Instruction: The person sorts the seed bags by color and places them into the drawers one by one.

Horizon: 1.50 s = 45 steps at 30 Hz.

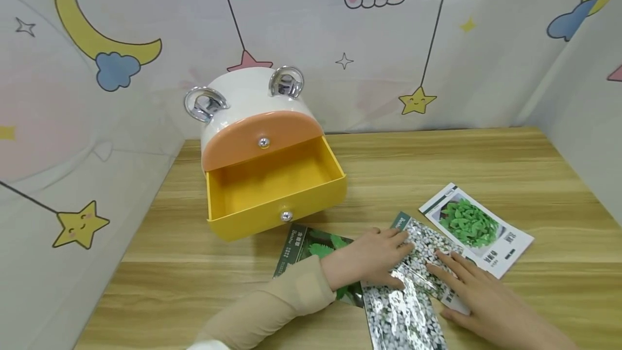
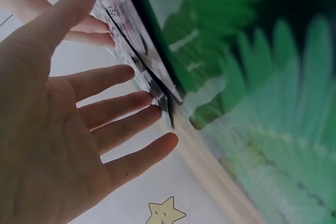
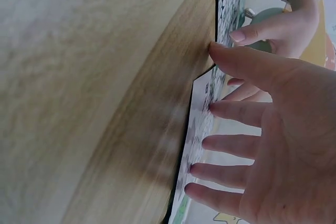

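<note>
My left hand (image 1: 373,257) touches a seed packet printed with small white flowers (image 1: 427,239), its fingers spread and nearly straight. The right hand (image 1: 478,301) rests its fingertips on the right side of that same packet. A second white-flower packet (image 1: 403,320), glossy with glare, overlaps it nearer to me. Beneath my left forearm lies a packet with green serrated leaves (image 1: 316,239), partly hidden. Just beyond the right hand is a white packet picturing a green leafy plant (image 1: 468,220). In both wrist views the palms show with fingers extended and nothing gripped.
A white, animal-shaped drawer box (image 1: 252,91) with silver ring ears stands at the back left. Its yellow lower drawer (image 1: 277,209) is pulled out and hollow inside; the orange upper drawer (image 1: 238,147) is closed. Printed curtains (image 1: 316,31) surround the wooden table (image 1: 461,161).
</note>
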Each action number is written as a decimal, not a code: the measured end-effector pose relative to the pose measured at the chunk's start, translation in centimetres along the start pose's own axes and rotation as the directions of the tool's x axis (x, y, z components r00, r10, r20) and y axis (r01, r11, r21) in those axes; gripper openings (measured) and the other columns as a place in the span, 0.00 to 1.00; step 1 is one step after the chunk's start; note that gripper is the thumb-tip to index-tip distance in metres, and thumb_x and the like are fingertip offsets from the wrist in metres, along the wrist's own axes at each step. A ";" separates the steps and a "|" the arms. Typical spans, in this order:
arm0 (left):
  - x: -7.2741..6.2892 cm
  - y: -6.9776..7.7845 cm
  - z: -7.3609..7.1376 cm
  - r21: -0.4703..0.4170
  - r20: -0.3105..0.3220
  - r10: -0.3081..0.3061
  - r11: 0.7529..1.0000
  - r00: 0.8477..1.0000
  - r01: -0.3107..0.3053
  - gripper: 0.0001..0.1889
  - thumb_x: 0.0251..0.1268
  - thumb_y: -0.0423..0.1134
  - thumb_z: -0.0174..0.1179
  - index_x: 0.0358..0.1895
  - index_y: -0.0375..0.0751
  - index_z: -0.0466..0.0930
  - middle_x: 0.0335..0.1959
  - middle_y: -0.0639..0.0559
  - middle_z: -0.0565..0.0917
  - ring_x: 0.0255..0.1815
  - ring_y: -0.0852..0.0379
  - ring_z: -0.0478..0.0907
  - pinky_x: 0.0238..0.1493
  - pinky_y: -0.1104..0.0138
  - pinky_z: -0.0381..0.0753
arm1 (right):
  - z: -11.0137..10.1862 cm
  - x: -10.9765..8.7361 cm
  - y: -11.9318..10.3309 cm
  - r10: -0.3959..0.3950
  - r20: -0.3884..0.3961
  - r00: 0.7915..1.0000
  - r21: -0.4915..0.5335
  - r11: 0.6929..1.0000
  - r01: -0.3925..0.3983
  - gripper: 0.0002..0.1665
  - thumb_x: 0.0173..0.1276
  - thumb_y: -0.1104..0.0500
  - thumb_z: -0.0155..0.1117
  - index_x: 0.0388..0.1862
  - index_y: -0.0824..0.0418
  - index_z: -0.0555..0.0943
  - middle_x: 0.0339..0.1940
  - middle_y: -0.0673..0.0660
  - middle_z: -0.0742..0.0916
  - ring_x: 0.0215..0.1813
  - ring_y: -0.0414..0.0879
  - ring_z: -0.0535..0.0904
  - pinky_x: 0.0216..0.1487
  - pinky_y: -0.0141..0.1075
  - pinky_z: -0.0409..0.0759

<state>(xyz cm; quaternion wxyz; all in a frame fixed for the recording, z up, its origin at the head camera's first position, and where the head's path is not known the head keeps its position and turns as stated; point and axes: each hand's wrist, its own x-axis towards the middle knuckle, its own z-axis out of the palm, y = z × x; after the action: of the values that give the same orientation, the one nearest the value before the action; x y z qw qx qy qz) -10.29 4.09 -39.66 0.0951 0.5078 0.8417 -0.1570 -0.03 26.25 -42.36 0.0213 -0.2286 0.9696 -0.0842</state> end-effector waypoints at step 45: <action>0.6 0.0 0.2 0.063 -0.168 0.080 0.996 0.983 -0.071 0.29 0.68 0.64 0.46 0.68 0.55 0.67 0.64 0.55 0.74 0.64 0.60 0.72 0.57 0.73 0.78 | -0.3 -0.4 0.4 0.036 0.038 0.999 0.000 0.999 -0.036 0.41 0.61 0.38 0.65 0.67 0.58 0.72 0.67 0.64 0.76 0.66 0.61 0.74 0.56 0.54 0.78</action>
<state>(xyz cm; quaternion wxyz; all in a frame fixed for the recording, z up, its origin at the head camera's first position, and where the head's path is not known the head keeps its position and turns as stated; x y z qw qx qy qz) -10.58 4.50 -40.03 0.0142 0.5533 0.8221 -0.1331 0.17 26.84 -42.09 0.0415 -0.2125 0.9730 -0.0799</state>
